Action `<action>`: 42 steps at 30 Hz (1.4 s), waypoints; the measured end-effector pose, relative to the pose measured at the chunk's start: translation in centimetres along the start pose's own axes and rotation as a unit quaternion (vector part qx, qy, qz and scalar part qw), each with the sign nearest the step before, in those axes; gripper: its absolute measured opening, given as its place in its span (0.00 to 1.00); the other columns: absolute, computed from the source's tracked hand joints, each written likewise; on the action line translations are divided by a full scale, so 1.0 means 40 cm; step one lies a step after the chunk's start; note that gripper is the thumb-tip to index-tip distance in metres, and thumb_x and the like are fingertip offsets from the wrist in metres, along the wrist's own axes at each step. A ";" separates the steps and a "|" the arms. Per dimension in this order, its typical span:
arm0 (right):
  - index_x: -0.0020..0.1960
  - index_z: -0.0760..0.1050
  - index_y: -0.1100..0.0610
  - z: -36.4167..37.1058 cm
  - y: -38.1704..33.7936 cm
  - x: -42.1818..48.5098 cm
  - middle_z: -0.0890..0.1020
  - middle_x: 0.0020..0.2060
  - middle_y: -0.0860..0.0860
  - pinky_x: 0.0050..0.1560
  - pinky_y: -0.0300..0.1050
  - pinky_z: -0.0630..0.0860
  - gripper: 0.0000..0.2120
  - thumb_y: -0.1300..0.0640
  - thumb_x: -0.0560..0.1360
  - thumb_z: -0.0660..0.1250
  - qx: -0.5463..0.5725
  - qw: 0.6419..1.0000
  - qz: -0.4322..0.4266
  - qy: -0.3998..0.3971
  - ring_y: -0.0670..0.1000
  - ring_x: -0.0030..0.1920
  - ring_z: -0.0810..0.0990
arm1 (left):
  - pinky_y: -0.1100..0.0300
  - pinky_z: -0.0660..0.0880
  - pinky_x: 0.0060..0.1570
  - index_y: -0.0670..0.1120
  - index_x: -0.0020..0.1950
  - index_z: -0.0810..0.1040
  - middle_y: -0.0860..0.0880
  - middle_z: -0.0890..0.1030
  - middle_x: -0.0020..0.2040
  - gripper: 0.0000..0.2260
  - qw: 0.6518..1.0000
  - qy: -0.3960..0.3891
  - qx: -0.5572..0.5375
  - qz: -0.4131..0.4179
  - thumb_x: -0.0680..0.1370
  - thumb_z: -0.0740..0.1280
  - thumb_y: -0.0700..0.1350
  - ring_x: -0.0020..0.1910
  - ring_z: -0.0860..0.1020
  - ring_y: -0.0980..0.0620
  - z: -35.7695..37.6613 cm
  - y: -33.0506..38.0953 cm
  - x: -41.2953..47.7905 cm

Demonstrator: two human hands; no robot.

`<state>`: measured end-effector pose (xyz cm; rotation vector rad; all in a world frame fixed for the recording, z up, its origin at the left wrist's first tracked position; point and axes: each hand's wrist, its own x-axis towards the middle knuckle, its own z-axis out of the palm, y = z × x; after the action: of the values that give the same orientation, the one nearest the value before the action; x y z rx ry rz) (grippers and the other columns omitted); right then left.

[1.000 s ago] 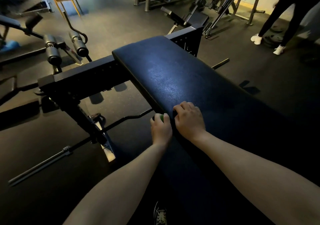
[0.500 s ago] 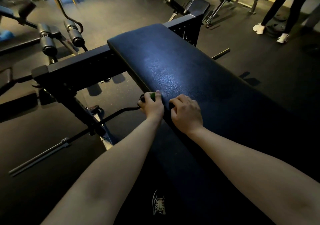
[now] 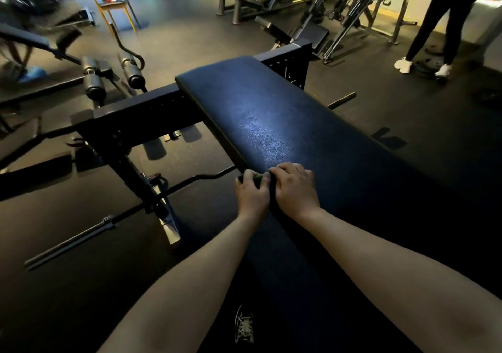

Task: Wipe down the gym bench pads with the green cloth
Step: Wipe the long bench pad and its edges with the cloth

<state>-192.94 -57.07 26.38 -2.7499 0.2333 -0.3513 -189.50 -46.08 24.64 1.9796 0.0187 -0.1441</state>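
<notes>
Green cloth (image 3: 257, 177) gripped in left hand (image 3: 251, 193) at pad (image 3: 271, 113) edge | right hand (image 3: 294, 187) fingers curled, resting on pad

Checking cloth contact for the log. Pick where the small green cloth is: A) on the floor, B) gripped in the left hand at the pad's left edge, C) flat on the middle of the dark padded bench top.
B: the left hand grips the small green cloth against the left edge of the dark padded bench top.

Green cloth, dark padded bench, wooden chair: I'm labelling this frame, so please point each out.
Green cloth (image 3: 257, 178), head view: sliver showing between the fingers.
Dark padded bench (image 3: 271, 119), head view: pad's top surface.
Wooden chair (image 3: 115, 5), head view: seat.
</notes>
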 end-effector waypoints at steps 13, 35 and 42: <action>0.52 0.80 0.50 -0.009 -0.004 -0.038 0.80 0.53 0.48 0.57 0.50 0.63 0.15 0.57 0.72 0.58 0.033 0.999 -0.009 0.014 0.54 0.59 0.75 | 0.41 0.76 0.58 0.56 0.47 0.71 0.39 0.79 0.54 0.09 0.982 0.089 -0.147 -0.081 0.81 0.63 0.59 0.53 0.79 0.41 -0.052 -0.063 0.000; 0.54 0.75 0.47 0.010 -0.004 -0.010 0.75 0.55 0.48 0.60 0.52 0.62 0.11 0.55 0.75 0.60 -0.003 1.000 -0.004 -0.005 0.52 0.62 0.70 | 0.44 0.72 0.60 0.44 0.54 0.74 0.40 0.77 0.54 0.15 0.996 -0.031 -0.033 -0.073 0.84 0.57 0.54 0.55 0.75 0.41 0.012 -0.072 -0.039; 0.54 0.76 0.48 0.001 0.000 -0.006 0.75 0.54 0.47 0.61 0.52 0.61 0.11 0.56 0.74 0.60 0.030 0.999 -0.006 -0.011 0.52 0.61 0.69 | 0.41 0.75 0.60 0.50 0.56 0.71 0.41 0.79 0.55 0.17 0.980 0.062 -0.141 -0.129 0.79 0.58 0.62 0.54 0.79 0.41 -0.026 -0.063 -0.014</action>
<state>-193.14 -56.98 26.29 -2.6964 0.1966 -0.3252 -190.16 -44.10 22.82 1.6923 0.3591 -0.1764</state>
